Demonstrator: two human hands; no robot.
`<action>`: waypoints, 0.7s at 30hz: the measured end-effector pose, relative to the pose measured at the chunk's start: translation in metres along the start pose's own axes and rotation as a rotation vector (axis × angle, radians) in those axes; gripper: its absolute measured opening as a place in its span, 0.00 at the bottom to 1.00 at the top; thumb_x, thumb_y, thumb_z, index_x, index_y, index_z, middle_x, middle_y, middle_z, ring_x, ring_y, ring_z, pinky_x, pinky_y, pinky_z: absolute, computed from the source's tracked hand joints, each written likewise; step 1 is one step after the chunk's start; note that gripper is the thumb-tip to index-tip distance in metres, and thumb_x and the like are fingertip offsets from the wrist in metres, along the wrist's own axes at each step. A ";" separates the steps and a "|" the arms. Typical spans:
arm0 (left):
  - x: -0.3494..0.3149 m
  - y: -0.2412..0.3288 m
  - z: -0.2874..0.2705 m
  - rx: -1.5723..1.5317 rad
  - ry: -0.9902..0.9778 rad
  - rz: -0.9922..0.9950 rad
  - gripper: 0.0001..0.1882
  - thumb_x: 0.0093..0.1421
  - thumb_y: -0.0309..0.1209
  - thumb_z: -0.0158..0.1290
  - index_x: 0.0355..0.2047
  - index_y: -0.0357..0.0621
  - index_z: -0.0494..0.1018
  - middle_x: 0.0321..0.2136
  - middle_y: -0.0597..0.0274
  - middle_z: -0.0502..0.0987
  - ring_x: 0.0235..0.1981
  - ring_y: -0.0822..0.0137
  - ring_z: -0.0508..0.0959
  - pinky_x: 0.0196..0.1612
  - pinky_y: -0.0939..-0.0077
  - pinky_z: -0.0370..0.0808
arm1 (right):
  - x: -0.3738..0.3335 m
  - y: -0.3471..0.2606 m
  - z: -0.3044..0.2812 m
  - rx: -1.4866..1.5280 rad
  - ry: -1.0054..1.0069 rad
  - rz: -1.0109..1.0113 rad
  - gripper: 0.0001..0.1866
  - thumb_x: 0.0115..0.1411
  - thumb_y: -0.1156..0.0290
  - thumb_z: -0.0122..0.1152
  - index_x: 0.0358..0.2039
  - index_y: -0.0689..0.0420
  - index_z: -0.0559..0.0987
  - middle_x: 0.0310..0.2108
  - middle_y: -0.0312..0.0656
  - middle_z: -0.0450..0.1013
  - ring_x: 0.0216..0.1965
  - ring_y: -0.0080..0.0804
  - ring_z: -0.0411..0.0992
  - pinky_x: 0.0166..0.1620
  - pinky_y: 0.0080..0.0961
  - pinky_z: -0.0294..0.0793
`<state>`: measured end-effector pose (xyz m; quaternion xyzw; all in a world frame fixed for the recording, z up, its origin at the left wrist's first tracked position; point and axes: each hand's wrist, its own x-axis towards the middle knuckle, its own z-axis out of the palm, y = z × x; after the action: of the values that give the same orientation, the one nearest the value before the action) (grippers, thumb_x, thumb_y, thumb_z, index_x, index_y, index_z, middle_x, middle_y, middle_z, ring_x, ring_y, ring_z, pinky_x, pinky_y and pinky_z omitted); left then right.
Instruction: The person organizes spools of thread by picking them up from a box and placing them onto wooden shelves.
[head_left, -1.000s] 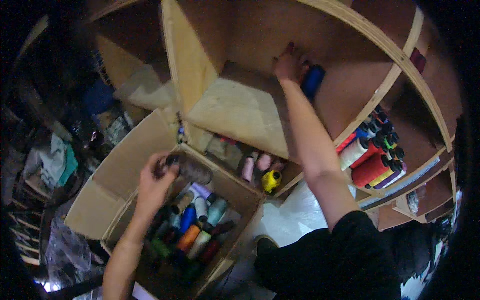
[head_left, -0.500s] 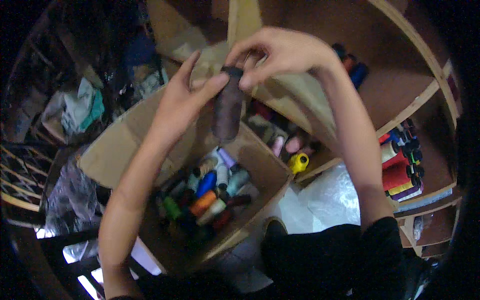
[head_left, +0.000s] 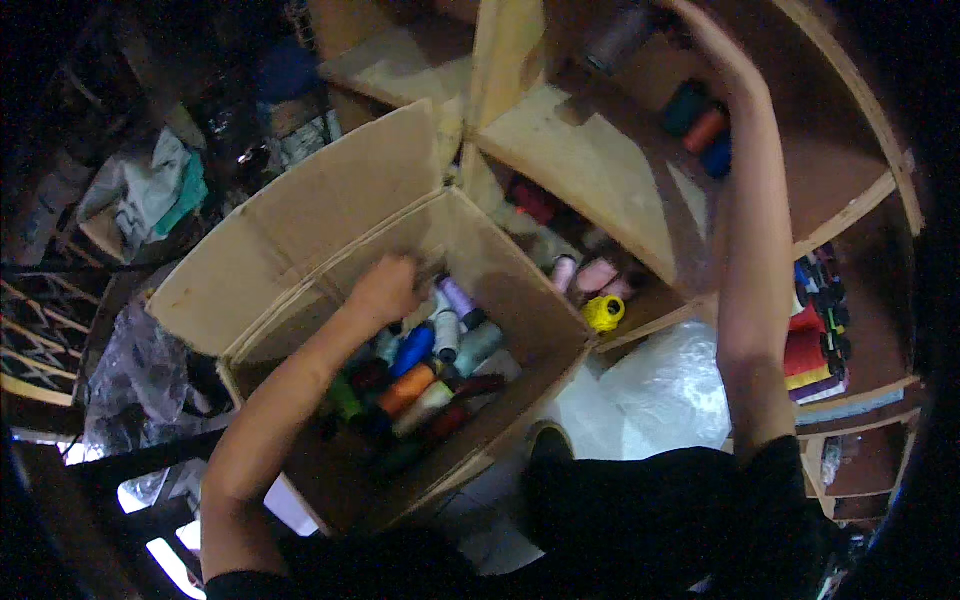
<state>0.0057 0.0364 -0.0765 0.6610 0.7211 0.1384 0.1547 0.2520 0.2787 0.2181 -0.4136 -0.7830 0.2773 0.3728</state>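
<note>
My left hand (head_left: 388,290) is down inside an open cardboard box (head_left: 520,280), above a heap of thread spools. Its fingers are blurred and turned away, near a pale spool and a lilac spool (head_left: 457,300). Blue (head_left: 414,346), orange (head_left: 408,388) and green (head_left: 344,397) spools lie in the heap with several others. At the top edge my right hand (head_left: 705,32) reaches into an upper shelf compartment, closed at the end of a dark grey-brown thread spool (head_left: 618,38). The spool is tilted; shadow and the picture's edge partly hide the fingers.
Green, orange-red (head_left: 706,128) and blue spools lie in that compartment of the wooden shelf (head_left: 590,150). Pink spools and a yellow spool (head_left: 604,314) sit lower down. Red spools (head_left: 804,352) are stacked at right. Clear plastic (head_left: 665,390) lies beside the box; its flap (head_left: 320,230) stands raised.
Both hands were together at the dark spool above the box. The left has let go and dropped into the box; the right has carried the spool up and right into the shelf.
</note>
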 end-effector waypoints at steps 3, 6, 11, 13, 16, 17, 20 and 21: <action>0.000 -0.014 0.056 0.117 0.029 0.031 0.23 0.55 0.41 0.49 0.45 0.38 0.68 0.35 0.46 0.75 0.35 0.43 0.76 0.42 0.55 0.73 | 0.043 0.057 -0.055 -0.525 0.289 -0.067 0.27 0.50 0.50 0.56 0.43 0.58 0.74 0.37 0.48 0.73 0.40 0.38 0.71 0.42 0.30 0.70; -0.008 -0.029 0.068 0.349 -0.303 -0.012 0.19 0.53 0.36 0.50 0.43 0.39 0.70 0.34 0.48 0.76 0.35 0.49 0.77 0.39 0.58 0.75 | 0.047 0.080 -0.026 -0.752 0.306 -0.137 0.28 0.50 0.46 0.53 0.40 0.59 0.76 0.39 0.55 0.72 0.44 0.51 0.69 0.48 0.36 0.67; -0.007 -0.020 0.065 0.447 -0.452 -0.011 0.18 0.46 0.34 0.55 0.38 0.39 0.73 0.34 0.47 0.76 0.36 0.50 0.77 0.39 0.59 0.75 | 0.041 0.144 -0.016 -0.744 0.636 0.002 0.23 0.52 0.52 0.53 0.38 0.59 0.77 0.38 0.53 0.73 0.43 0.51 0.70 0.47 0.37 0.68; -0.011 -0.013 0.056 0.386 -0.379 -0.102 0.19 0.43 0.34 0.58 0.37 0.38 0.74 0.34 0.46 0.76 0.37 0.50 0.77 0.40 0.59 0.75 | 0.042 0.156 -0.009 -0.891 0.538 0.060 0.23 0.51 0.52 0.54 0.40 0.58 0.76 0.39 0.54 0.72 0.43 0.51 0.70 0.48 0.38 0.68; -0.019 0.016 0.013 0.193 -0.317 -0.184 0.21 0.41 0.35 0.60 0.36 0.36 0.73 0.35 0.44 0.75 0.39 0.48 0.75 0.43 0.61 0.73 | 0.041 0.175 -0.007 -0.963 0.491 0.101 0.25 0.51 0.52 0.54 0.42 0.58 0.75 0.42 0.53 0.71 0.44 0.49 0.70 0.49 0.39 0.67; -0.019 0.018 0.004 0.117 -0.245 -0.167 0.22 0.41 0.34 0.60 0.37 0.36 0.72 0.35 0.44 0.75 0.40 0.48 0.75 0.44 0.61 0.73 | 0.042 0.174 -0.005 -1.005 0.536 0.096 0.25 0.51 0.51 0.54 0.43 0.58 0.75 0.42 0.53 0.71 0.45 0.48 0.69 0.49 0.39 0.67; -0.027 0.023 -0.033 -0.168 -0.041 -0.092 0.28 0.40 0.31 0.61 0.43 0.36 0.69 0.37 0.44 0.75 0.41 0.49 0.75 0.46 0.64 0.71 | 0.039 0.171 0.016 -1.158 0.754 0.065 0.25 0.51 0.52 0.55 0.43 0.57 0.75 0.45 0.50 0.70 0.46 0.46 0.69 0.50 0.38 0.66; -0.031 0.029 -0.052 -0.315 0.016 -0.037 0.31 0.39 0.30 0.60 0.47 0.37 0.67 0.39 0.44 0.75 0.42 0.50 0.75 0.47 0.65 0.71 | 0.041 0.169 0.021 -1.173 0.757 -0.006 0.25 0.51 0.52 0.55 0.43 0.56 0.75 0.44 0.49 0.71 0.46 0.46 0.69 0.50 0.38 0.66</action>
<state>0.0135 0.0086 -0.0164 0.6139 0.7039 0.2519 0.2533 0.2939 0.3960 0.0952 -0.6127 -0.6207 -0.3555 0.3360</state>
